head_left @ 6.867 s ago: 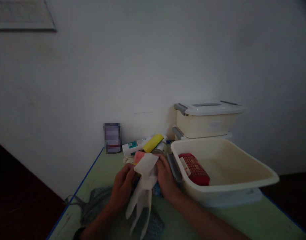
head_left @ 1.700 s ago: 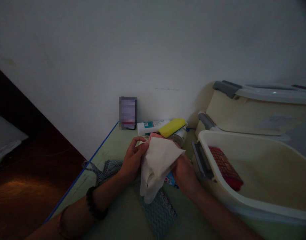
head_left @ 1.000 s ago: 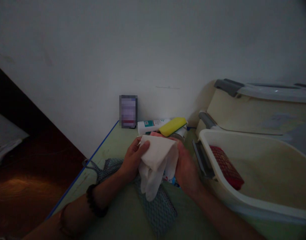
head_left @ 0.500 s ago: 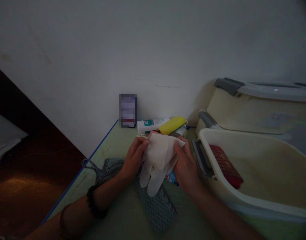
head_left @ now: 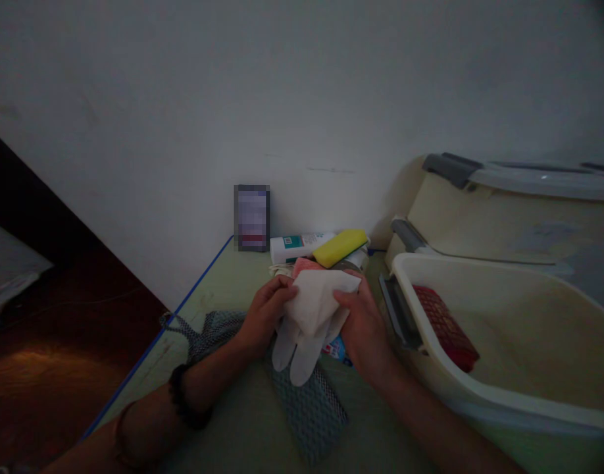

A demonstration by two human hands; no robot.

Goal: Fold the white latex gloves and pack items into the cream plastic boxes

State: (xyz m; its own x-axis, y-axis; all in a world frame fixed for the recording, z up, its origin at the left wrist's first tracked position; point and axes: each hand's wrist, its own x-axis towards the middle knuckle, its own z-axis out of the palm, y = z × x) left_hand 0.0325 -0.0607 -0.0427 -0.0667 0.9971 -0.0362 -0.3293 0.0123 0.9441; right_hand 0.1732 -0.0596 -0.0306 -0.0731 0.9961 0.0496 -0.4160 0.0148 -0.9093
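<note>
White glove (head_left: 312,306) is gripped by its cuff in left hand (head_left: 266,316) and right hand (head_left: 370,332), above the surface (head_left: 210,283).

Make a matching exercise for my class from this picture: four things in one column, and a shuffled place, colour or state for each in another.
Things
1. Glove
2. Sponge
3. Patterned bundle
4. Bottle

Descriptions
A. Inside the open bin
B. White with a teal patch
C. Held by left hand and right hand
D. Mostly yellow

Pairs: 1-C, 2-D, 3-A, 4-B
</note>
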